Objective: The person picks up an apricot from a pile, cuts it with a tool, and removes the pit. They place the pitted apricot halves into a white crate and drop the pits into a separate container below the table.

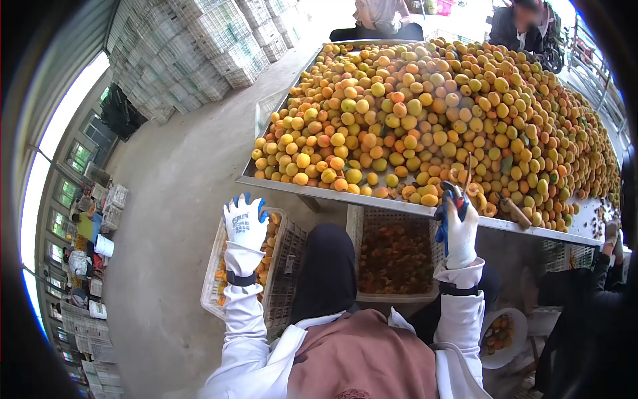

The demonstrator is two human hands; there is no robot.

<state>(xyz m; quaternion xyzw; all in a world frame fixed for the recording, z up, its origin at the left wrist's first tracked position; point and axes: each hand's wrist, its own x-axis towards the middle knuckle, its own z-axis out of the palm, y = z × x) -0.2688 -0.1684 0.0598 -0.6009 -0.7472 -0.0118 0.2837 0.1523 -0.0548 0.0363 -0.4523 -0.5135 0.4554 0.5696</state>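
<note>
My left hand (246, 224), in a white glove with blue fingertips, is over a white crate (214, 292) of orange apricot halves (271, 234). Its fingers are slightly apart, and I see nothing in them. At the edge of the metal table (405, 205), my right hand (461, 233) in a matching glove is closed around what look like red-handled pruning shears (454, 191); the glove partly hides them. Whole apricots (399, 126) lie heaped across the table. Cut apricots (473, 189) rest close to the right hand.
Under the table, a crate (352, 233) holds dark orange-brown pieces. A white bucket (520, 342) of fruit stands low right. Another person's hand (611, 233) is at the right edge; people (382, 16) sit across the table. Stacked crates (193, 53) line the back left.
</note>
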